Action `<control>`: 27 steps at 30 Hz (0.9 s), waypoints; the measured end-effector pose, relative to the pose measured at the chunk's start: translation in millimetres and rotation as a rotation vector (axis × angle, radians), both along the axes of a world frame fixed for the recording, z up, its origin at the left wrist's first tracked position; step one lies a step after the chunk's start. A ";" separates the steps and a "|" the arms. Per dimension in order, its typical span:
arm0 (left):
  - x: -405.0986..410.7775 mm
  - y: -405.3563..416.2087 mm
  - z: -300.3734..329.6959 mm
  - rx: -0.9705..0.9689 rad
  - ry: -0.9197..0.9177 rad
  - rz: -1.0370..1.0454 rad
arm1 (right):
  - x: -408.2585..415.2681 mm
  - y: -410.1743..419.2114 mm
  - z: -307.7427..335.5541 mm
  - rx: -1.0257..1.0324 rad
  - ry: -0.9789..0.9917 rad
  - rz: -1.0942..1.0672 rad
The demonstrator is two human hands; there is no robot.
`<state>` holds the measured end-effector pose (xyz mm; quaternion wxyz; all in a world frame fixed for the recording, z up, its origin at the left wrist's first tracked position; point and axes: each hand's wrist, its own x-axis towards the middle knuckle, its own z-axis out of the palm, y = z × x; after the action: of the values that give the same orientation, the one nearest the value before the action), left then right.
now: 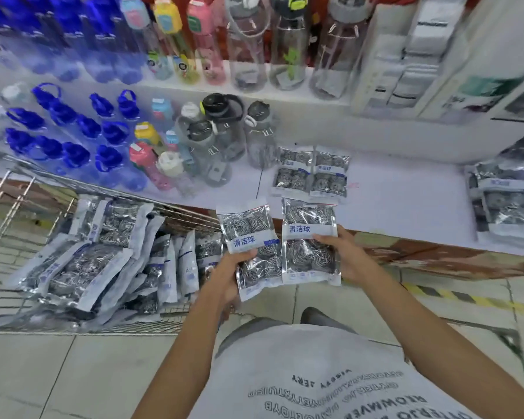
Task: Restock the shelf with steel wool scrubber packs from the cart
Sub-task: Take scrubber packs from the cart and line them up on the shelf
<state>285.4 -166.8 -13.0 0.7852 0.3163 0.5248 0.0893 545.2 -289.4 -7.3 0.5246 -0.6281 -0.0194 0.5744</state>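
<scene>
While over floor, left hand (233,267), right hand (344,255) grip packs (309,240).

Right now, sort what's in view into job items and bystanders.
Job: scrubber packs in left hand and right hand; packs in the cart; packs on the shelf.
Bystanders: blue bottles; clear jugs; striped floor tape.

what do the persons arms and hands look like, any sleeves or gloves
Both arms are bare from hand to upper forearm: no sleeves, gloves, watch or rings show on the left hand or right hand. The person wears a light grey shirt with dark printed lettering.
</scene>
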 end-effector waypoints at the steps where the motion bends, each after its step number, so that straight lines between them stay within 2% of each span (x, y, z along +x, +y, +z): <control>1: 16.6 -7.2 1.4 0.007 0.004 -0.021 | 12.2 -14.0 1.7 -0.003 -0.003 -0.025; 9: 147.1 -91.6 8.0 -0.015 -0.075 -0.095 | 117.9 -135.9 10.1 0.005 -0.111 -0.160; 14: 211.4 -131.7 1.2 0.091 0.057 -0.127 | 170.9 -183.8 7.5 -0.035 -0.140 -0.207; 17: 241.0 -140.8 -3.5 0.139 0.125 -0.100 | 200.2 -196.0 1.8 -0.059 -0.141 -0.216; 27: 321.7 -106.7 -21.6 0.112 0.146 -0.107 | 281.0 -174.7 -19.0 -0.123 -0.186 -0.238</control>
<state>607.1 -273.5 -34.6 0.7295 0.3930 0.5572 0.0532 826.2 -464.2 -26.3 0.5457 -0.7072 0.0419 0.4476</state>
